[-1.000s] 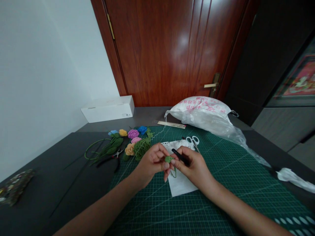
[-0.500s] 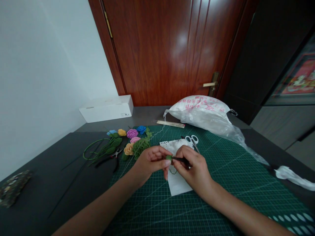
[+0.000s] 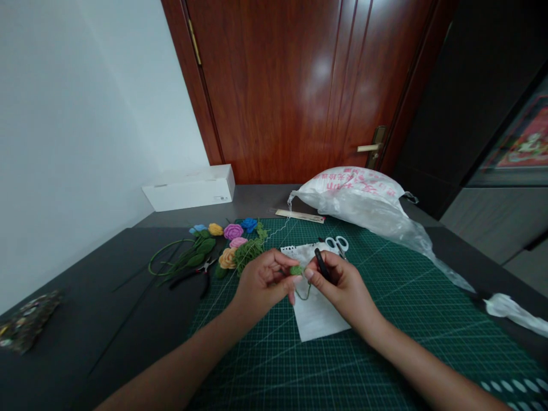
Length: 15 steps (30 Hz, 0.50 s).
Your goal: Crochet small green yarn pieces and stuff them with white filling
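My left hand pinches a small green crocheted piece between thumb and fingers, with a loop of green yarn hanging below it. My right hand grips a black-handled tool, probably a crochet hook, close beside the piece. Its tip is hidden behind my fingers. Both hands are above a sheet of white paper on a green cutting mat.
Crocheted flowers and leafy stems lie left of the mat, near pliers. Scissors rest on the mat. Behind stand a plastic bag, a wooden ruler and a white box, before a wooden door.
The black tool has swung from pointing left to a steeper, more upright angle. My hands have moved slightly apart, and the yarn loop hangs more visibly below the green piece.
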Each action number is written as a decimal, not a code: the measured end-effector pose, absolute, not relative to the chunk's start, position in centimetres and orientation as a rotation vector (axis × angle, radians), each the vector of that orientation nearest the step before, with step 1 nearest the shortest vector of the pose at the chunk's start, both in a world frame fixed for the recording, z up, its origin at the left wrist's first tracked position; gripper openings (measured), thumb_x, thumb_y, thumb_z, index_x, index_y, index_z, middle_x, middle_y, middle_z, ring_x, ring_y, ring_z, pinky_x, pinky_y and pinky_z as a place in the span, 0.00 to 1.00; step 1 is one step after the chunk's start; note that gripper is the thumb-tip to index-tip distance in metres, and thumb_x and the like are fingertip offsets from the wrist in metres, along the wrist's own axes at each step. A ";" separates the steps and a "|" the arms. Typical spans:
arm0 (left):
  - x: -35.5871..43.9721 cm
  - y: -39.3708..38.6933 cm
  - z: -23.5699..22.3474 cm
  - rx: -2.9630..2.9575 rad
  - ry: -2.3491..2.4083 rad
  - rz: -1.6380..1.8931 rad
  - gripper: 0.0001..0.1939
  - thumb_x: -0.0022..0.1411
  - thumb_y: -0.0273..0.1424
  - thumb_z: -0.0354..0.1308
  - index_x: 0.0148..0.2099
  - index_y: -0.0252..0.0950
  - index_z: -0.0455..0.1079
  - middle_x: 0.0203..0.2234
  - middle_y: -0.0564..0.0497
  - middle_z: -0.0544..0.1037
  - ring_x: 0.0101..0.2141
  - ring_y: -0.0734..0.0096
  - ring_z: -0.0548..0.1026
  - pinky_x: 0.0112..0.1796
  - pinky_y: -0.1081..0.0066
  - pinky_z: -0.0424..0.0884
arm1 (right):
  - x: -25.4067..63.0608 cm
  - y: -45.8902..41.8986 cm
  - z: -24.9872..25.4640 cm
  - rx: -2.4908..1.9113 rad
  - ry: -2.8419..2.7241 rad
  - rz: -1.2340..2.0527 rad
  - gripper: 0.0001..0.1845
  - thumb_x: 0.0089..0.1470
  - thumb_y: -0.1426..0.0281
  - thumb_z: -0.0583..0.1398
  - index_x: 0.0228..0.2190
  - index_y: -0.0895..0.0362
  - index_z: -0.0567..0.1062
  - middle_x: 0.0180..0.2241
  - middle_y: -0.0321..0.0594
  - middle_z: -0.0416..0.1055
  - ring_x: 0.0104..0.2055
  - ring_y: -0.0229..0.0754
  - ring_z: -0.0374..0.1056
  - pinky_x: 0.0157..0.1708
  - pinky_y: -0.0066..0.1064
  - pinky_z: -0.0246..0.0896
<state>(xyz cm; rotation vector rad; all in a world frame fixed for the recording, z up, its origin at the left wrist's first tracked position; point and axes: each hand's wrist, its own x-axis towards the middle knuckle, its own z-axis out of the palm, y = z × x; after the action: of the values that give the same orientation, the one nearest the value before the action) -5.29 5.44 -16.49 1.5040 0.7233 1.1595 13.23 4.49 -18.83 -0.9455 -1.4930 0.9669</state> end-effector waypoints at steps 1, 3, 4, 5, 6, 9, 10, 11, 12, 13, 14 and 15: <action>-5.3 5.5 -16.5 1.509 0.731 1.171 0.12 0.57 0.30 0.70 0.40 0.33 0.72 0.25 0.56 0.76 0.18 0.77 0.76 0.22 0.75 0.74 | 13.2 4.5 -18.8 -0.932 -1.490 0.979 0.12 0.59 0.61 0.64 0.29 0.54 0.72 0.25 0.32 0.65 0.28 0.38 0.61 0.30 0.31 0.56; -5.1 5.5 -16.6 1.497 0.748 1.196 0.12 0.56 0.29 0.71 0.38 0.33 0.71 0.28 0.55 0.76 0.19 0.78 0.76 0.21 0.75 0.74 | 13.1 4.2 -18.5 -0.903 -1.489 1.006 0.12 0.60 0.61 0.64 0.29 0.54 0.71 0.25 0.32 0.65 0.28 0.38 0.60 0.29 0.30 0.56; -5.1 5.4 -16.7 1.487 0.750 1.197 0.12 0.55 0.29 0.71 0.37 0.33 0.71 0.29 0.54 0.76 0.19 0.78 0.75 0.21 0.75 0.75 | 13.1 4.0 -18.4 -0.892 -1.492 1.008 0.12 0.60 0.62 0.64 0.29 0.54 0.71 0.25 0.32 0.64 0.28 0.38 0.60 0.29 0.30 0.56; -5.0 5.4 -16.8 1.478 0.749 1.192 0.12 0.55 0.28 0.71 0.36 0.33 0.70 0.30 0.54 0.76 0.19 0.78 0.75 0.20 0.74 0.75 | 13.0 3.8 -18.2 -0.885 -1.505 0.986 0.11 0.61 0.62 0.63 0.29 0.54 0.71 0.25 0.32 0.64 0.28 0.38 0.60 0.28 0.30 0.56; -5.0 5.3 -16.8 1.471 0.749 1.180 0.12 0.55 0.28 0.71 0.36 0.34 0.70 0.30 0.53 0.76 0.19 0.78 0.75 0.20 0.74 0.75 | 13.0 3.7 -18.0 -0.881 -1.533 0.937 0.12 0.61 0.63 0.63 0.28 0.54 0.70 0.25 0.32 0.64 0.28 0.38 0.60 0.29 0.30 0.55; -5.0 5.3 -16.9 1.475 0.762 1.156 0.11 0.55 0.28 0.70 0.36 0.34 0.70 0.30 0.53 0.76 0.18 0.78 0.75 0.20 0.74 0.74 | 13.1 3.7 -17.7 -0.883 -1.620 0.773 0.13 0.59 0.65 0.64 0.26 0.54 0.69 0.26 0.34 0.66 0.29 0.39 0.61 0.30 0.31 0.55; -5.0 5.3 -16.9 1.485 0.772 1.159 0.11 0.56 0.28 0.70 0.37 0.34 0.70 0.30 0.54 0.76 0.19 0.77 0.75 0.20 0.74 0.75 | 13.2 3.8 -17.7 -0.891 -1.611 0.781 0.14 0.59 0.63 0.65 0.25 0.54 0.69 0.26 0.34 0.66 0.28 0.38 0.61 0.29 0.31 0.54; -5.0 5.4 -16.8 1.500 0.784 1.158 0.10 0.56 0.28 0.69 0.37 0.34 0.70 0.29 0.54 0.76 0.19 0.77 0.75 0.21 0.74 0.75 | 13.2 4.0 -17.6 -0.902 -1.577 0.840 0.15 0.58 0.61 0.65 0.26 0.54 0.69 0.25 0.33 0.65 0.27 0.38 0.60 0.28 0.31 0.54; -5.0 5.5 -16.7 1.520 0.795 1.151 0.10 0.57 0.28 0.69 0.39 0.34 0.71 0.28 0.55 0.75 0.19 0.77 0.76 0.22 0.74 0.75 | 13.2 4.3 -17.6 -0.912 -1.520 0.943 0.16 0.57 0.57 0.65 0.26 0.54 0.70 0.23 0.32 0.63 0.26 0.37 0.58 0.26 0.30 0.53; -5.1 5.6 -16.6 1.541 0.805 1.138 0.09 0.59 0.29 0.68 0.41 0.33 0.72 0.27 0.55 0.75 0.19 0.77 0.76 0.23 0.74 0.75 | 13.2 4.5 -17.6 -0.918 -1.452 1.066 0.18 0.56 0.54 0.65 0.27 0.54 0.70 0.22 0.30 0.61 0.23 0.35 0.55 0.24 0.29 0.50; -5.1 5.7 -16.5 1.557 0.811 1.124 0.10 0.60 0.29 0.67 0.43 0.33 0.73 0.27 0.56 0.75 0.19 0.77 0.76 0.23 0.74 0.75 | 13.2 4.7 -17.6 -0.916 -1.387 1.184 0.21 0.56 0.51 0.65 0.28 0.54 0.69 0.20 0.28 0.58 0.21 0.34 0.52 0.22 0.28 0.47; -5.1 5.7 -16.4 1.563 0.811 1.113 0.11 0.61 0.29 0.66 0.45 0.33 0.73 0.27 0.56 0.75 0.19 0.77 0.76 0.23 0.74 0.75 | 13.2 4.8 -17.6 -0.905 -1.333 1.282 0.22 0.55 0.49 0.65 0.28 0.54 0.69 0.19 0.26 0.56 0.20 0.33 0.49 0.21 0.28 0.44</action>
<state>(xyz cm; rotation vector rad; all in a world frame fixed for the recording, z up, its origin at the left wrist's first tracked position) -5.15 5.71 -16.40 1.5633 0.8107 1.1129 13.23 4.81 -17.58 -0.9051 -1.3330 1.2817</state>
